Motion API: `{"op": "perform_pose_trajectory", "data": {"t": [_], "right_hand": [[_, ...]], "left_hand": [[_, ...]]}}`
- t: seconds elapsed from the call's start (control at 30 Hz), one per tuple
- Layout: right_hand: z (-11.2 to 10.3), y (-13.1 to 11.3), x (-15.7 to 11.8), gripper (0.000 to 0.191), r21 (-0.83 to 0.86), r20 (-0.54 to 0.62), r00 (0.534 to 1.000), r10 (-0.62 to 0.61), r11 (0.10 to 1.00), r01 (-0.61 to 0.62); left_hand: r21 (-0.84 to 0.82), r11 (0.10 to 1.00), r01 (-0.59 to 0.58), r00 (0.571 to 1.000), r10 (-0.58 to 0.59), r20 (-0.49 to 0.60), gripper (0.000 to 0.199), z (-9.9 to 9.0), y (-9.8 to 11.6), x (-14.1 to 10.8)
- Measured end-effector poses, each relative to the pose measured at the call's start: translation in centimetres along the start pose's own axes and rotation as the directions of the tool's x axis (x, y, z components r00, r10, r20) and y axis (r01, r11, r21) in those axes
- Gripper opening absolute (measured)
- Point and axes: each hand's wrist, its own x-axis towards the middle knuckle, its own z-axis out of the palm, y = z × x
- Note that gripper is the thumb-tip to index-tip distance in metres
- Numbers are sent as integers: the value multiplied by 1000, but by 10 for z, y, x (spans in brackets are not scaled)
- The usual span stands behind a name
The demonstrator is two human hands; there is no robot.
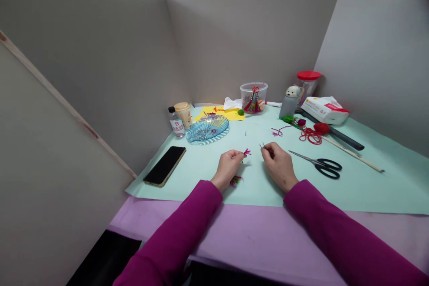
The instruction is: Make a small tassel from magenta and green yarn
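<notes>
One hand (228,167) (left) pinches yarn (247,152); right hand (279,165), prongs (262,146).

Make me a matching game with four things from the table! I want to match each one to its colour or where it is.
Column one:
1. phone
2. scissors
3. big jar's lid
4. shell-shaped dish

Column two:
A. see-through blue
B. lying flat, with a dark screen
C. red
D. just right of the right hand, with black handles

Right pairs: 1-B, 2-D, 3-C, 4-A
</notes>
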Motion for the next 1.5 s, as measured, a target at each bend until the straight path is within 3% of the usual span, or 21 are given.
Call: {"op": "perform_pose_trajectory", "data": {"t": [0.13, 0.23, 1.5], "right_hand": [[5, -11, -9, 15, 69, 185, 964, -191, 981, 181], [9, -13, -12, 14, 52, 249, 938, -240, 971, 235], [9, -9, -13, 11, -12, 239, 935, -261, 962, 272]], "left_hand": [[-9, 1000, -2, 1000, 2, -7, 21, 0, -1, 1], [-8, 1000, -2, 1000, 2, -5, 24, 1, -1, 2], [28, 1000, 1, 997, -3, 73, 24, 0, -1, 2]]}}
